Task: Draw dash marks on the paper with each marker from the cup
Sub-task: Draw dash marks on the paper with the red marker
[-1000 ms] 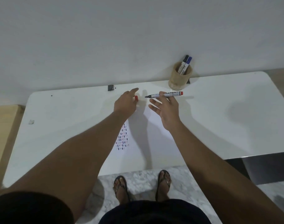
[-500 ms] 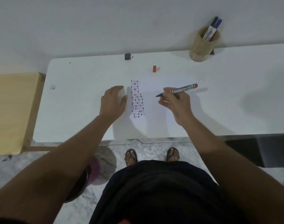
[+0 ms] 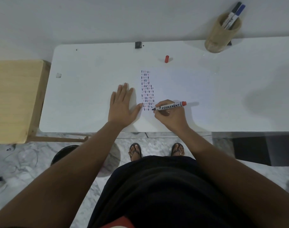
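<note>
A white sheet of paper (image 3: 178, 86) lies on the white table (image 3: 84, 89), with columns of red, blue and black dashes (image 3: 147, 89) near its left edge. My right hand (image 3: 170, 115) grips an uncapped red permanent marker (image 3: 170, 106), its tip touching the paper at the bottom of the dash columns. My left hand (image 3: 123, 105) lies flat, fingers spread, on the paper's left edge. The red cap (image 3: 166, 59) lies on the table behind the paper. A wooden cup (image 3: 221, 36) at the back right holds a black marker (image 3: 232, 13) and a blue marker (image 3: 238, 12).
A small black object (image 3: 138, 45) sits at the table's back edge by the wall. A wooden stool or side table (image 3: 14, 99) stands to the left. A dark bin (image 3: 63, 153) and cables lie on the marble floor below.
My left hand put the red cap down behind the paper and moved back to press flat on the sheet. My right hand brought the marker tip down to the dash columns.
</note>
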